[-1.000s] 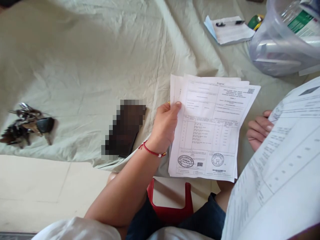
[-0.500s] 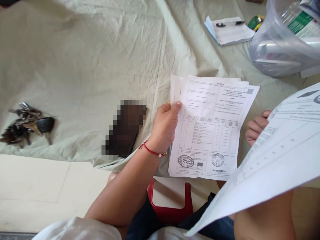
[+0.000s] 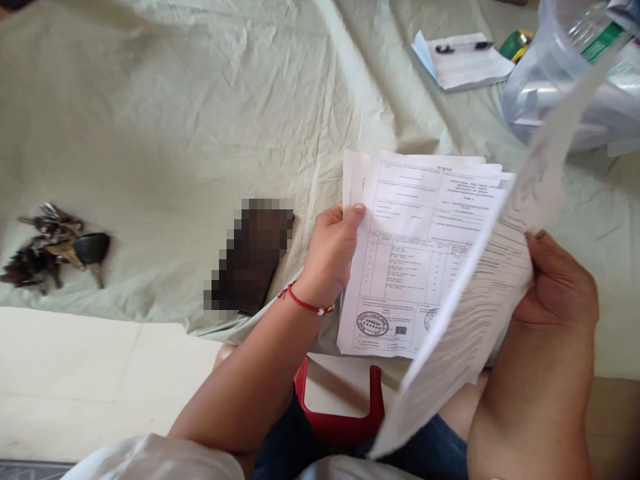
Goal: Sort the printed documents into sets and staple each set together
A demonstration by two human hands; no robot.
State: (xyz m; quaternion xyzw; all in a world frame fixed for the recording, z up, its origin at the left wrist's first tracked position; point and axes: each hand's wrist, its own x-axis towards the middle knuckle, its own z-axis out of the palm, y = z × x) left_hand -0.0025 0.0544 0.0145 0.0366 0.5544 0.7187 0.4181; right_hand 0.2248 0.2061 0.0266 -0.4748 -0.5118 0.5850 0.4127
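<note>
The right hand (image 3: 560, 287) has swung its pinched sheet (image 3: 480, 300) upright across the stack of papers (image 3: 405, 253) the left hand (image 3: 330, 257) grips; keys (image 3: 50, 247) lie well apart.

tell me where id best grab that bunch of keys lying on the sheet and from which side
Probably by the black key fob at the right end of the bunch of keys, coming from above and from the right. It is the bulkiest single piece and sticks out toward open sheet, while the left end is a loose tangle of thin keys. Both hands are busy with papers.
</note>
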